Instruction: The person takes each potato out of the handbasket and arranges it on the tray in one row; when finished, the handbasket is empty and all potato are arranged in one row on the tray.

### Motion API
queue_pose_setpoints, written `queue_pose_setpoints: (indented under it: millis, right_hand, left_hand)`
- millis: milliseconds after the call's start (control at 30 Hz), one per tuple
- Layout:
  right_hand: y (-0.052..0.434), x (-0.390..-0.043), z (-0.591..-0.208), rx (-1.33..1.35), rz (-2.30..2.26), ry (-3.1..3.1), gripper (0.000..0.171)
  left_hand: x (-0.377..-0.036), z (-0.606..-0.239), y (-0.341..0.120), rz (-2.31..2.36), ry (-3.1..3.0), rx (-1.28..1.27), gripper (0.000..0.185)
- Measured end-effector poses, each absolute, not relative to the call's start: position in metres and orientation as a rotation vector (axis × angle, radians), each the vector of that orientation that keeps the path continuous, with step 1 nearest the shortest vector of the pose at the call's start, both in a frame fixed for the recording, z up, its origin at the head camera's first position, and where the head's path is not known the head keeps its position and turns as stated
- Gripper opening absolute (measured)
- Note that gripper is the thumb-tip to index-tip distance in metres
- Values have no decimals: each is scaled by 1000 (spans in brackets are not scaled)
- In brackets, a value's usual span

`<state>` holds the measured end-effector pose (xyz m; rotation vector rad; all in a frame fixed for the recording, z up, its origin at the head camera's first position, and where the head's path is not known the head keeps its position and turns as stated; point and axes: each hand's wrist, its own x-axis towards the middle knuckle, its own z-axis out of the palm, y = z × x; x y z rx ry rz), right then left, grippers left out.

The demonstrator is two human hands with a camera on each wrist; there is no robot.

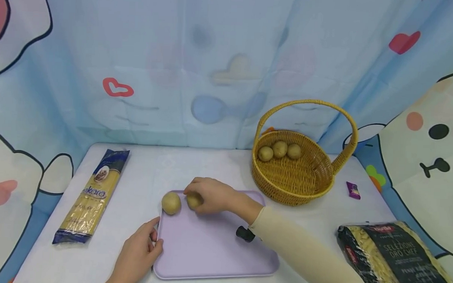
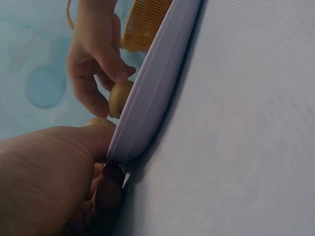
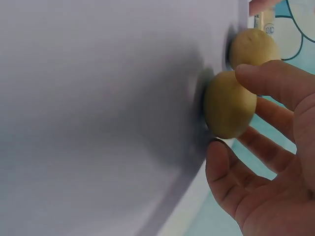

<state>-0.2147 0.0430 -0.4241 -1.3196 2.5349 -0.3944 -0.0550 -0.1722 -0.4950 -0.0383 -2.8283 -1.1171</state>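
Two potatoes sit at the far left corner of the lilac tray (image 1: 215,249); the right hand (image 1: 213,195) reaches over, fingers pinching one potato (image 1: 193,200) beside the other potato (image 1: 170,203). Left hand (image 1: 138,253) grips the tray's left edge on the counter (image 1: 143,172).

i read "ankara" in white letters on the blue label of the long spaghetti packet (image 1: 91,196) lying at the left of the table — the first letter is partly cut off by the fold. on the dark pasta bag (image 1: 394,259) at the lower right i make out "selezione oro chef" in pale capitals — the smaller lines under it and the red badge are too blurred to read.
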Motion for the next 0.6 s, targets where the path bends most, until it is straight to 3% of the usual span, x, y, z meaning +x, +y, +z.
queue_pose_setpoints:
  millis: [233, 600]
  right_hand:
    - [61, -219, -404, -1277, -454, 2521, 50]
    - [106, -240, -362, -1229, -582, 2632, 30]
  left_hand:
    - [-55, -492, -171, -1107, -2816, -63, 55]
    - [-54, -491, -171, -1097, -2833, -50, 55]
